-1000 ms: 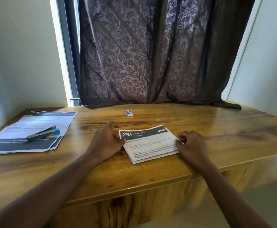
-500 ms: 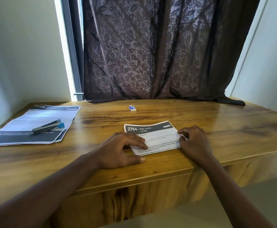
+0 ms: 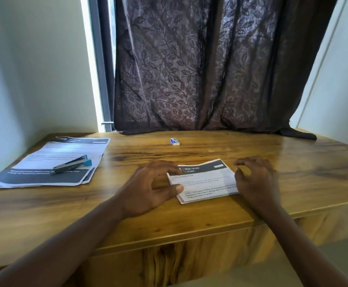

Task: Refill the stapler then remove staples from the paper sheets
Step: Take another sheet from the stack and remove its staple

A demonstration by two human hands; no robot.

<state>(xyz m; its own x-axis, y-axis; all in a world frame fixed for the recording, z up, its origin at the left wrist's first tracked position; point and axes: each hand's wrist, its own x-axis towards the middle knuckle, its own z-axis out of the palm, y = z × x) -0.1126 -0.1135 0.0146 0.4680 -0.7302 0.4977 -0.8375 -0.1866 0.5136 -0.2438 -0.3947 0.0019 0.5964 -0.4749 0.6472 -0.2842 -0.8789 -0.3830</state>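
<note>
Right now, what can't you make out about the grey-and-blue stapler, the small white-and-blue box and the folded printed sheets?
Head view: grey-and-blue stapler lies closed, so its staple load is hidden.
Small white-and-blue box: label too small to read.
Folded printed sheets: staples too small; left hand and right hand overlap both side edges.
Body text there: blurred.

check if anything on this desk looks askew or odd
The folded sheets near the front edge lie skewed to the desk, their far edge slightly buckled. The stapler rests slantwise on the paper stack at far left. Nothing looks spilled or torn.
</note>
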